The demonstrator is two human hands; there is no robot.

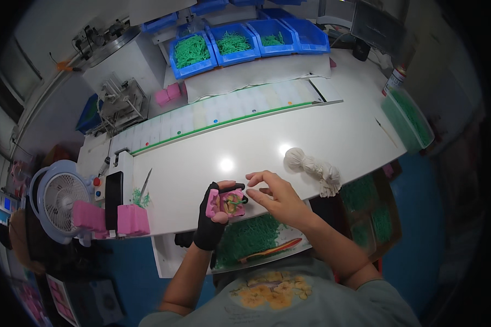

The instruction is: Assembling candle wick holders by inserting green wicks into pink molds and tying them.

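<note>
My left hand (208,218), in a black fingerless glove, is wrapped round a small pink rubber mould (216,205) above the table's front edge. The mould is spread apart, and in its hollow lies a small green and yellowish piece (233,203) whose exact shape I cannot make out. Just to the right, my bare right hand (278,199) hovers with fingers stretched and apart, nothing visible in them. Below both hands, a drawer or tray (163,256) holds many thin green pieces (251,235) and an orange-handled tool (273,250).
A bundled white cloth (313,170) lies to the right. Tweezers (146,182), pink blocks (133,219) and a fan (65,199) are at the left. Behind a green-edged conveyor-like strip (215,124) stand blue bins (234,46); a clear tub (412,120) sits far right.
</note>
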